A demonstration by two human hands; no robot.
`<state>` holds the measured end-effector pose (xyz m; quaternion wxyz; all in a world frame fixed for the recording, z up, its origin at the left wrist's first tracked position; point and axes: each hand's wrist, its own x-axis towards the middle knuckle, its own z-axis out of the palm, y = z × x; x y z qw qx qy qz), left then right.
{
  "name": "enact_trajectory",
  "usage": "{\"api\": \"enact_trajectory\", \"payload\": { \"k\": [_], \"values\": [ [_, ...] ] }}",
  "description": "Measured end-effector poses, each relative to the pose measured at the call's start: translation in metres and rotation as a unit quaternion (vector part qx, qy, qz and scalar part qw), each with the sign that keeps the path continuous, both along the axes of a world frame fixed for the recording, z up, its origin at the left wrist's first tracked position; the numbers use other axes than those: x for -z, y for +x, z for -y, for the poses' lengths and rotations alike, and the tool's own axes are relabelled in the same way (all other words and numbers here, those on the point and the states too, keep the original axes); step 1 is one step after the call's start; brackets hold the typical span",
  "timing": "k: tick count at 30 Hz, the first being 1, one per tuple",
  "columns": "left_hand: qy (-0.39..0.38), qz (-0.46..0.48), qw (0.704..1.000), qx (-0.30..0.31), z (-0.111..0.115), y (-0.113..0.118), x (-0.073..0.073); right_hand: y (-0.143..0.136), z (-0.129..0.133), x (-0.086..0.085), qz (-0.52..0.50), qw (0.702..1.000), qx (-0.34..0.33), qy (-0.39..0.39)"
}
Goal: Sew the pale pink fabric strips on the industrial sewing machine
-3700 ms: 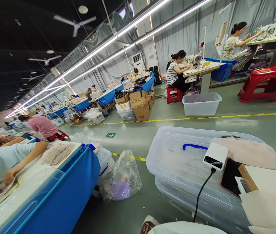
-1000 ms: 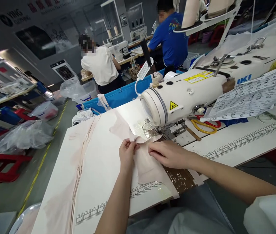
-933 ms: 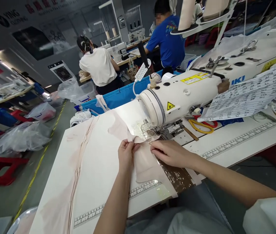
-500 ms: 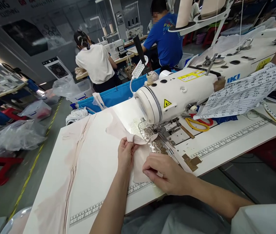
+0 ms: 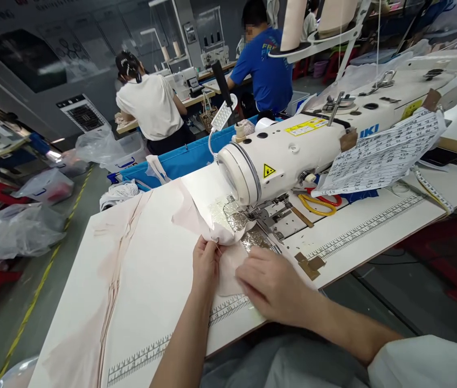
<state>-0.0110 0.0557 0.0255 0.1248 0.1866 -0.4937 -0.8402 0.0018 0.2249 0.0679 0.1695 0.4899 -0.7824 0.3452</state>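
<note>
My left hand [image 5: 205, 265] pinches the edge of a pale pink fabric piece [image 5: 190, 215], left of the sewing machine's needle area. A short thread end shows by its fingertips. My right hand [image 5: 272, 284] is just to the right, over the near part of the cloth, its fingers curled together and slightly blurred. Whatever may be between those fingers is hidden. The white sewing machine [image 5: 293, 151] stands behind both hands, its presser foot and metal plate partly covered by shiny tape [image 5: 255, 241].
Gathered pale pink fabric [image 5: 111, 293] lies along the table's left side. Yellow-handled scissors [image 5: 317, 207], a handwritten sheet [image 5: 382, 156] and a tape measure [image 5: 430, 188] are right of the machine. A blue cloth bin [image 5: 188, 160] hangs behind. Two people [image 5: 151, 105] work beyond.
The fabric edge at my left fingertips has dropped and folded slightly. My right hand has shifted a little and is now blurred. The whole view has moved slightly, with the machine appearing further left.
</note>
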Motion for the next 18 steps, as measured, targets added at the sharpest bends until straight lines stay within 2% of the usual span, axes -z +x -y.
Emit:
{"api": "enact_trajectory", "payload": {
  "k": [4,6,8,10,13,15,17,18],
  "values": [
    [-0.016,0.021,1.0,-0.017,-0.001,-0.002,-0.001,-0.014,-0.053,-0.007,-0.048,0.993,0.111,0.006],
    [-0.02,0.027,0.999,-0.024,-0.001,-0.003,-0.002,-0.016,-0.074,-0.012,-0.042,0.991,0.127,-0.003],
    [-0.02,0.023,0.999,-0.019,0.0,-0.003,-0.002,-0.015,-0.085,-0.016,0.006,0.993,0.114,-0.013],
    [-0.013,0.011,1.0,-0.003,0.0,-0.002,-0.003,-0.01,-0.084,-0.02,0.086,0.994,0.067,-0.011],
    [-0.01,-0.01,1.0,0.024,0.0,0.0,-0.002,0.004,-0.063,-0.029,0.174,0.984,-0.039,0.017],
    [-0.025,-0.002,0.999,0.028,0.001,0.0,-0.002,0.018,-0.04,-0.035,0.157,0.978,-0.134,0.019],
    [-0.042,0.025,0.999,0.006,0.002,0.0,-0.001,0.032,-0.016,-0.039,0.085,0.967,-0.242,0.007],
    [-0.046,0.038,0.998,-0.008,0.003,0.0,-0.001,0.036,-0.005,-0.038,0.062,0.962,-0.266,-0.001]
  ]
}}
